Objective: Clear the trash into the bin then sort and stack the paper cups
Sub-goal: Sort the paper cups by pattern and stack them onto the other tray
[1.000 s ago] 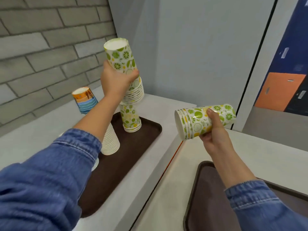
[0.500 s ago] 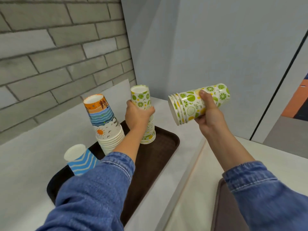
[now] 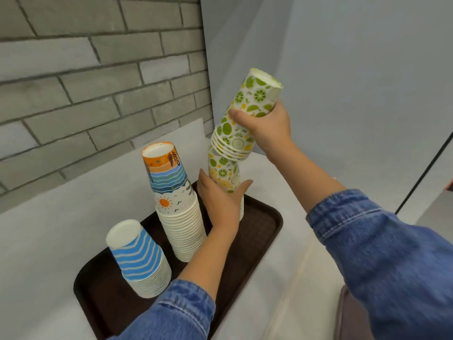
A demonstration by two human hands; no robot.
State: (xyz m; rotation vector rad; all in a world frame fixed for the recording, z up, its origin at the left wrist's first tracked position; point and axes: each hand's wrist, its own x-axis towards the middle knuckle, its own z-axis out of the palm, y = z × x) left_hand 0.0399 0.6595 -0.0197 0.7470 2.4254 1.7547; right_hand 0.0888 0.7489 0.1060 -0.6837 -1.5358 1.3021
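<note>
Cups everywhere, and 2 hands busy with the lime-print ones. High up, the right hand clamps round the upper lime bundle, thumb across the front and fingers curled behind. That bundle is upside down and tilted, base leaning right, its rolled rims down at the top of the lower lime stack. Whether the rims have slipped over that top or only touch it, the view does not settle. Below, the left hand grips the lower lime stack, thumb on the left side and fingers wrapped round the right, hiding its lower half. That stack stands upright at the far end of the brown tray. Just beside it to the left stands the sunset stack, inverted and tall, a long run of white rims beneath the printed top cup. Nearer the camera sits the shorter blue-wave stack, also inverted, on the same tray. Under the tray lies the white counter, against the grey brick wall. Both forearms wear denim sleeves.
</note>
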